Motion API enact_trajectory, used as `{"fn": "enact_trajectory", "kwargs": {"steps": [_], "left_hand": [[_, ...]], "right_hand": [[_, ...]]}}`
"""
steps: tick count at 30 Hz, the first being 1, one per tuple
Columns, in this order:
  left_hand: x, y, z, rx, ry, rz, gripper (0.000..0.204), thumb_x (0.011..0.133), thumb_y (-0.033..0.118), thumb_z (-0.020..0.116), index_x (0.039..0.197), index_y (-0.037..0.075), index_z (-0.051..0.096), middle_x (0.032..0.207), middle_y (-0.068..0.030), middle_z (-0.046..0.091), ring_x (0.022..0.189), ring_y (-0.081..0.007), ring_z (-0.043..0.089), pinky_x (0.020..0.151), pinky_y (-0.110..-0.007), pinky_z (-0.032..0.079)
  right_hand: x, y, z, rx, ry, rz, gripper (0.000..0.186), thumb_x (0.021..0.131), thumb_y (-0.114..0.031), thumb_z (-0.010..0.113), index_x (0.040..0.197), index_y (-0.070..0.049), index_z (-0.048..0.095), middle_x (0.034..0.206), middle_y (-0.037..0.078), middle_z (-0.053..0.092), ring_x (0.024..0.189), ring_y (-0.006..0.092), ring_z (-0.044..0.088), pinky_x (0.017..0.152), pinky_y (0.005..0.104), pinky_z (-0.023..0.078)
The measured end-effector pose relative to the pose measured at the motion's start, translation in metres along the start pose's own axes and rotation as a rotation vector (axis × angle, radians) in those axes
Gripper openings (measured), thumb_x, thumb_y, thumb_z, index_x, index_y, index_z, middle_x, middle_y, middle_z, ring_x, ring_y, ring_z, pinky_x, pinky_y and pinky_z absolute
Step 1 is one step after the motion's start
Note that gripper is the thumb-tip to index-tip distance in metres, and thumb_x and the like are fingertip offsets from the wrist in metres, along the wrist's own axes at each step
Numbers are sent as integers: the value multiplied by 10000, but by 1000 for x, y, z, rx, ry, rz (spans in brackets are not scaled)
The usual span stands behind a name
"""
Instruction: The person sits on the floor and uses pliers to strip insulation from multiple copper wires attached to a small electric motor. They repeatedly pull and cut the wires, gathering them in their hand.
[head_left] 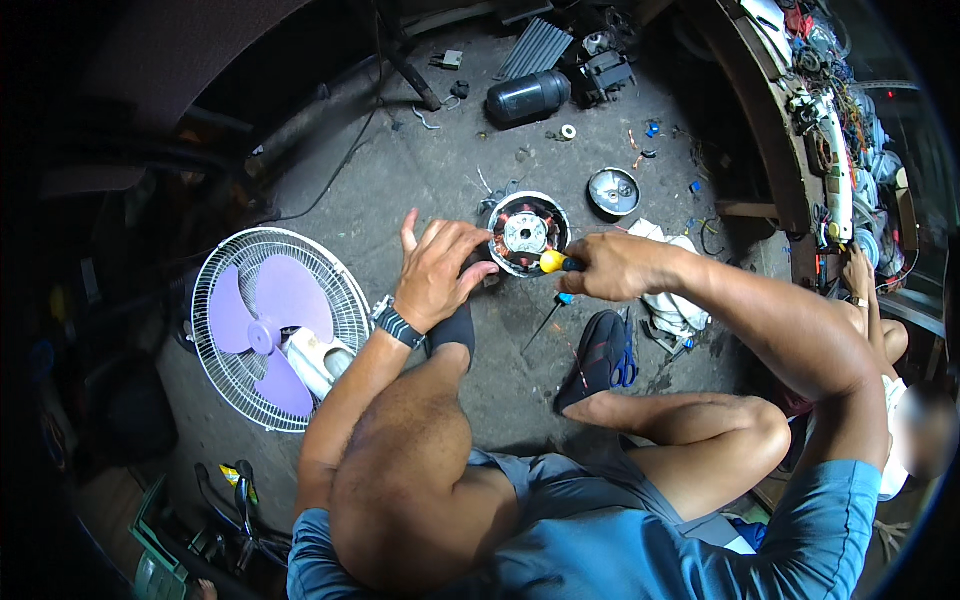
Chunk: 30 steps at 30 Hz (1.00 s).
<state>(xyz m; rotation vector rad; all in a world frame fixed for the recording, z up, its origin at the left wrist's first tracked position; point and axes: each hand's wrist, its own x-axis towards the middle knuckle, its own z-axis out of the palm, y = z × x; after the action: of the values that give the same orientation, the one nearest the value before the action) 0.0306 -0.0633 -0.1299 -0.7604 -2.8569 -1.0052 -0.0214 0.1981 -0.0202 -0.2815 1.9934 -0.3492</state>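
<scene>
On the floor in front of me stands an open electric motor, a round metal housing with copper windings around a pale centre. My right hand grips a screwdriver by its yellow and black handle, over the motor's near right edge. Its tip is hard to make out. My left hand has its fingers spread at the motor's left rim and holds nothing; whether a fingertip touches the rim, I cannot tell. Just beyond the motor to the right lies a round metal cover.
A white-caged fan with purple blades lies to the left. Near my right foot are a blue-handled screwdriver, blue-handled scissors and a white cloth. A black cylinder lies farther off. Another person sits at right by a cluttered bench.
</scene>
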Motion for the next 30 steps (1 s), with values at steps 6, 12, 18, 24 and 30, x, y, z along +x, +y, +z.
{"fn": "enact_trajectory", "kwargs": {"steps": [6,12,18,24,30], "left_hand": [[1,-1,2,-30,-8,-25,382,870,302,789,1202,141,689,1146,-28,706,1150,-234,623,1206,-583,196],[-2,-2,3,-52,-49,-60,370,894,274,772,1224,136,681,1162,-37,711,1153,-240,627,1206,-576,201],[-4,-2,4,-46,-60,-69,370,909,272,758,1246,144,672,1167,-36,711,1149,-237,630,1206,-572,205],[-2,-1,4,-33,-55,-71,342,907,264,752,1220,143,688,1163,-29,707,1135,-223,631,1186,-555,233],[9,11,-4,-5,-48,-44,280,931,224,693,1208,219,731,1101,-4,673,1123,-220,606,1168,-603,193]], "right_hand": [[-21,15,48,-323,411,-108,373,966,-275,611,1135,55,648,1204,247,592,1099,412,629,927,506,537],[-17,11,80,-487,571,-140,377,948,-271,614,1118,64,648,1178,236,603,1032,388,631,858,518,524],[-16,6,79,-550,552,-117,331,976,-220,529,1102,58,657,1104,225,622,998,370,640,836,501,516],[-13,3,87,-622,594,-153,287,989,-180,501,1085,41,657,1042,190,625,946,331,657,748,433,539],[-17,3,79,-644,544,-193,242,984,-182,509,1034,17,637,987,176,618,816,299,684,618,373,565]]}}
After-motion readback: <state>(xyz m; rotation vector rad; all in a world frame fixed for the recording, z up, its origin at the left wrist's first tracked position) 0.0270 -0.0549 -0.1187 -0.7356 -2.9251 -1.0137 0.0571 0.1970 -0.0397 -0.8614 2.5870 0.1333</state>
